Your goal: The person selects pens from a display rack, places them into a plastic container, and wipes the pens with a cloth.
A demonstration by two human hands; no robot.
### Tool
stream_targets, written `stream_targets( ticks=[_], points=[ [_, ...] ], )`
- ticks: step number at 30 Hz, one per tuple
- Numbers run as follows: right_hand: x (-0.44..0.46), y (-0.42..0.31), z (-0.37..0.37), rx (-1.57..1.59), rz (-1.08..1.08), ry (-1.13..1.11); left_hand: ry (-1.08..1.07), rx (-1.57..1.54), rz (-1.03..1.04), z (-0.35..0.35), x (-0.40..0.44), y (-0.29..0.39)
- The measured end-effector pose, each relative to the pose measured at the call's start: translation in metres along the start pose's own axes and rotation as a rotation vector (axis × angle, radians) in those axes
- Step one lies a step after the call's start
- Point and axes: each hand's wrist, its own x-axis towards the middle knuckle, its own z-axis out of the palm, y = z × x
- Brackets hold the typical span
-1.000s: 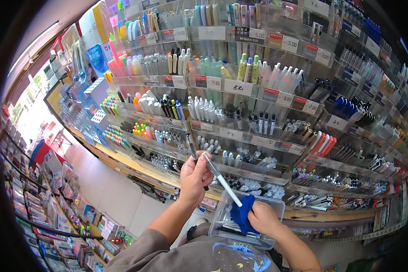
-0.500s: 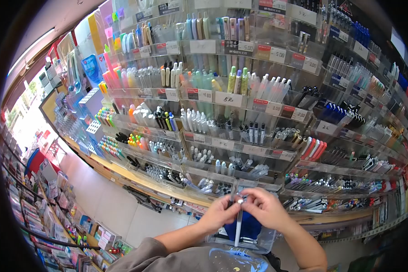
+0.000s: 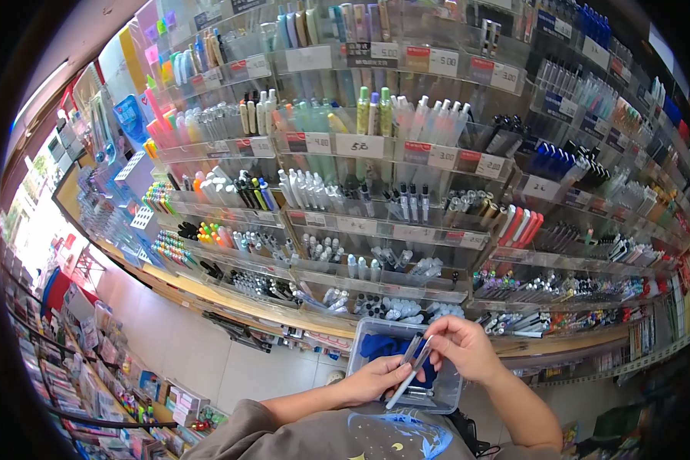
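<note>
My left hand is closed on two slim pens, held side by side and tilted. One is a dark-topped clear pen; the other is a pale, whitish pen whose lower end sticks out toward my shirt. My right hand pinches at the upper end of the pale pen with thumb and fingertips. Below both hands is a clear plastic bin, with a blue cloth inside and some items partly hidden by my hands.
Ahead rises a tiered acrylic pen rack with price tags, full of pens and markers. A wooden ledge runs along its foot. Shelves of small goods stand at left, beside a tiled floor.
My hands have lowered slightly and spread a little apart, and the two pens now show side by side. The bin with the blue cloth shows more fully as the view has shifted.
</note>
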Motion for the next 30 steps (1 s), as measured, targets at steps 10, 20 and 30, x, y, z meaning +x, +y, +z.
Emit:
stream_targets(
  ticks=[10, 20, 30],
  points=[
    [-0.002, -0.003, 0.008, -0.174, -0.076, 0.027, -0.243, -0.076, 0.018, -0.003, 0.004, -0.003],
    [-0.005, -0.019, 0.017, -0.282, 0.078, -0.122, -0.201, 0.082, 0.08, -0.004, 0.006, -0.006],
    [-0.005, -0.125, 0.01, -0.74, -0.283, 0.071, 0.17, 0.172, 0.455, -0.012, 0.005, -0.003]
  ],
)
